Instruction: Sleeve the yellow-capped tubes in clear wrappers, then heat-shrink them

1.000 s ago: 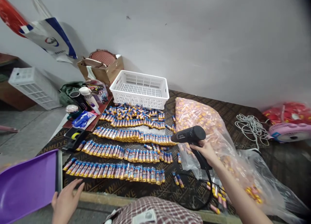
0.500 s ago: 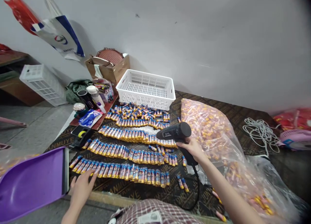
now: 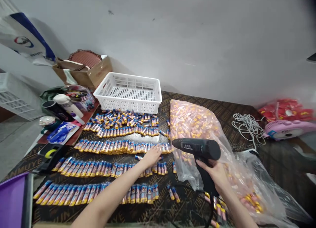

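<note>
My right hand (image 3: pixel 214 172) is wrapped round the handle of a black heat gun (image 3: pixel 195 148), whose nozzle points left. My left hand (image 3: pixel 152 155) reaches across the rows with fingers spread, over the right part of the third row of small tubes (image 3: pixel 103 146). Blue-capped tubes with yellow ends lie side by side in several rows on the dark board; the nearest row (image 3: pixel 66 194) is partly hidden by my left forearm. A loose heap of tubes (image 3: pixel 118 117) lies behind them. Two tubes (image 3: pixel 173 193) lie apart at the right.
A white plastic basket (image 3: pixel 130 106) stands behind the heap. A large clear bag (image 3: pixel 195 119) of pink and yellow pieces lies to the right. Beyond are a white cord (image 3: pixel 249 129) and a pink fan (image 3: pixel 286 129). Bottles (image 3: pixel 67 104) stand left; a purple dustpan (image 3: pixel 12 201) is front left.
My left hand has moved from the nearest row's left part to the third row's right part. The heat gun has moved right and lower with my right hand. The view has shifted right.
</note>
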`<move>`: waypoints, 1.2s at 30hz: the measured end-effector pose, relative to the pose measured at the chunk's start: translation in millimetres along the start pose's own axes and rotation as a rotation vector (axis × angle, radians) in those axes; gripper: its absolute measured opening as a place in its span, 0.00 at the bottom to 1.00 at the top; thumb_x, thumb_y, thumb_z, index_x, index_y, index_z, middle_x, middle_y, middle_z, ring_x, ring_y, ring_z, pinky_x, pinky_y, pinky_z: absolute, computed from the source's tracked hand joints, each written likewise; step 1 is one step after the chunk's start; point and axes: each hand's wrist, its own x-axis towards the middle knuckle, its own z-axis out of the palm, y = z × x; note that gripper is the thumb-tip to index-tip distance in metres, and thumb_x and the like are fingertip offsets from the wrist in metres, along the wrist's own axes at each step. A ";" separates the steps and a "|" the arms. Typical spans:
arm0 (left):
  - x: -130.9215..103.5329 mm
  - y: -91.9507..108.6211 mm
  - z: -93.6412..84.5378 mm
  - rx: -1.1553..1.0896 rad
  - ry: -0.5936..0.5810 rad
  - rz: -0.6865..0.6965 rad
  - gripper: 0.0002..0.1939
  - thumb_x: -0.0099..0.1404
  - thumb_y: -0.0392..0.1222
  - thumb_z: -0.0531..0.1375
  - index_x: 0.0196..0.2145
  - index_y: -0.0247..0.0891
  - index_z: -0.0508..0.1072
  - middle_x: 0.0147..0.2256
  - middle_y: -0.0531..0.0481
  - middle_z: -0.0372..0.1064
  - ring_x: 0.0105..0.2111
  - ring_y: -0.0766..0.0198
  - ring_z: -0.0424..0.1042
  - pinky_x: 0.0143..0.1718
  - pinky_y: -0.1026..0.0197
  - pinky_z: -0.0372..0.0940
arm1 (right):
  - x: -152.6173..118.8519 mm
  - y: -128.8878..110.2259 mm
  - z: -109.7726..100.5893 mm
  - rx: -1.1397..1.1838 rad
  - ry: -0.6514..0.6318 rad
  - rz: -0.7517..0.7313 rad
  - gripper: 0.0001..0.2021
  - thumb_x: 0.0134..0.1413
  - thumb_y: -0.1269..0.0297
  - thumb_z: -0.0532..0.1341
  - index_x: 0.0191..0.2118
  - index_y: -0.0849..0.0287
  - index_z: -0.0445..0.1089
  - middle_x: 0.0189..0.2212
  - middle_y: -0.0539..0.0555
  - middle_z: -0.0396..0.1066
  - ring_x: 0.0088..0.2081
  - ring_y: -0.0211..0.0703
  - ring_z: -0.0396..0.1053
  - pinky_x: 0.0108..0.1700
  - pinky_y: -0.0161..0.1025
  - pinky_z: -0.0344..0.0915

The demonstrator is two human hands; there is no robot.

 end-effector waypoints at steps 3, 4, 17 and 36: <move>44.8 -0.9 30.3 0.045 -0.074 0.214 0.25 0.65 0.46 0.52 0.59 0.40 0.56 0.62 0.43 0.50 0.63 0.54 0.45 0.59 0.45 0.44 | -6.8 2.7 -23.1 0.031 0.068 0.052 0.22 0.32 0.55 0.70 0.35 0.63 0.77 0.35 0.61 0.77 0.35 0.55 0.74 0.37 0.45 0.72; 54.4 -3.4 38.6 0.065 -0.094 0.270 0.26 0.66 0.46 0.51 0.60 0.41 0.54 0.62 0.44 0.50 0.63 0.54 0.44 0.59 0.44 0.42 | -8.8 4.5 -29.7 0.038 0.081 0.062 0.22 0.32 0.55 0.71 0.36 0.63 0.77 0.35 0.61 0.77 0.36 0.55 0.74 0.38 0.45 0.72; 87.1 -68.2 9.0 0.275 -0.098 0.075 0.23 0.60 0.29 0.48 0.53 0.39 0.64 0.59 0.41 0.56 0.61 0.56 0.50 0.61 0.43 0.37 | -0.9 28.5 -35.6 0.082 0.041 0.203 0.22 0.33 0.56 0.70 0.37 0.64 0.76 0.37 0.61 0.77 0.37 0.55 0.74 0.40 0.46 0.72; -116.5 -101.5 -94.9 0.298 0.291 -0.829 0.18 0.66 0.41 0.47 0.47 0.35 0.70 0.56 0.36 0.59 0.58 0.49 0.54 0.58 0.38 0.39 | 14.3 32.3 40.7 0.137 -0.217 0.136 0.21 0.33 0.55 0.71 0.36 0.63 0.77 0.37 0.61 0.77 0.38 0.56 0.74 0.40 0.47 0.71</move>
